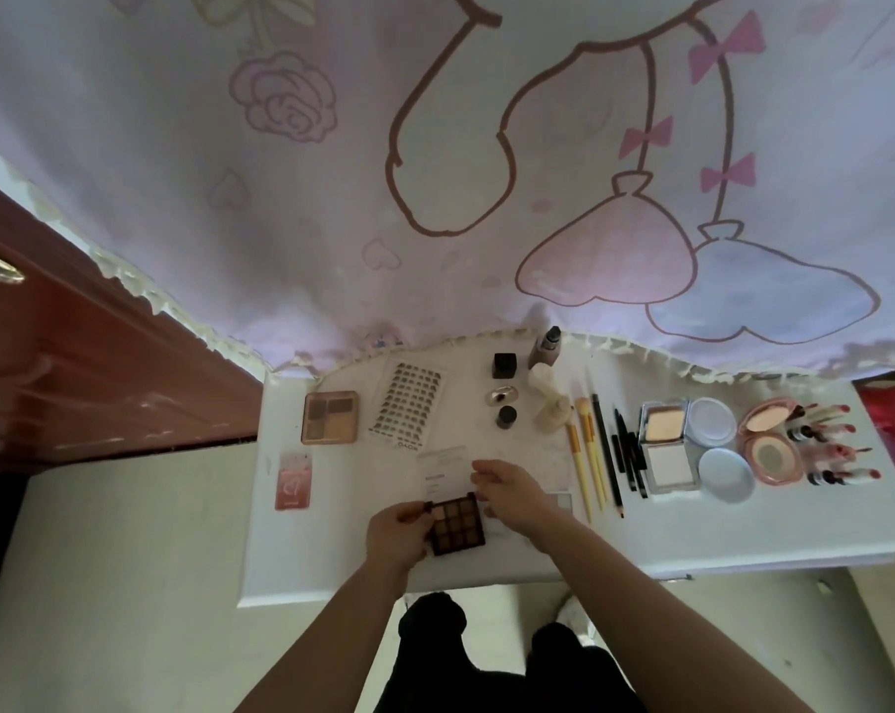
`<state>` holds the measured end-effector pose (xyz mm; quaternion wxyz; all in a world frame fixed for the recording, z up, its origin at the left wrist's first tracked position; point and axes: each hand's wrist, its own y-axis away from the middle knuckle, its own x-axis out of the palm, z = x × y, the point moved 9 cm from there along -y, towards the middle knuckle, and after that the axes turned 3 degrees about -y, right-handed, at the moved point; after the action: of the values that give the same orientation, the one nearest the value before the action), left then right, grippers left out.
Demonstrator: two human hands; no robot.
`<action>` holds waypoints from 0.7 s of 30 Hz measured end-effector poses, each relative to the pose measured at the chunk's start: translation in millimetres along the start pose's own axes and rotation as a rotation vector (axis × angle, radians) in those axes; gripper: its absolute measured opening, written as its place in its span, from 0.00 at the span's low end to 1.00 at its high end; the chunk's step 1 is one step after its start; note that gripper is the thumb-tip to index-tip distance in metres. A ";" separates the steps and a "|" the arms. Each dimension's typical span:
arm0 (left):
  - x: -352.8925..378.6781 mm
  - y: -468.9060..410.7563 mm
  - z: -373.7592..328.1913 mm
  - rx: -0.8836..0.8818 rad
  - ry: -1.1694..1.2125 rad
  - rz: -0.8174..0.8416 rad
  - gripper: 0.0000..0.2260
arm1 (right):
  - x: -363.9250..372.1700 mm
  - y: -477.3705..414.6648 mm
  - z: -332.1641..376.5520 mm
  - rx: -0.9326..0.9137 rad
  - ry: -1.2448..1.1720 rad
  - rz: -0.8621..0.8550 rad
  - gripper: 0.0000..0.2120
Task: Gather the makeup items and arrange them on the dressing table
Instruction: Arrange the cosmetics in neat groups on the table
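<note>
A dark eyeshadow palette (457, 526) with brown squares sits near the front of the white dressing table (692, 537). My left hand (396, 532) grips its left edge. My right hand (512, 494) touches its upper right corner with curled fingers, over a white paper sheet (443, 463). Further back lie a rose-gold palette (331, 417), a lash card (408, 403) and a pink card (293, 481). Brushes and pencils (597, 455) lie right of centre.
Bottles and small jars (543, 388) stand at the back middle. Open powder compacts (666, 445), round lids (718, 450) and several lipsticks (831, 445) fill the right side. A pink curtain (435, 172) hangs behind; a brown door (75, 362) is left.
</note>
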<state>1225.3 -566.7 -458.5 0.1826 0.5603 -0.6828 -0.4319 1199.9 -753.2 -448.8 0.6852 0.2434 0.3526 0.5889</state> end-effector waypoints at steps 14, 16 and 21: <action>-34.5 4.7 -33.6 0.220 -0.374 -0.106 0.15 | -11.5 8.6 22.8 0.001 -0.026 -0.063 0.17; -57.3 4.6 -44.2 0.300 -0.508 -0.200 0.15 | -7.0 5.6 39.9 -0.048 0.022 -0.063 0.17; -118.1 -2.8 -47.6 0.304 -0.761 -0.419 0.25 | 27.7 -6.3 83.3 -0.212 0.262 -0.045 0.16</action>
<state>1298.0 -476.1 -406.3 -0.2567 0.5081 -0.6291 -0.5293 1269.6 -720.4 -406.2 0.6682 0.0829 0.3800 0.6343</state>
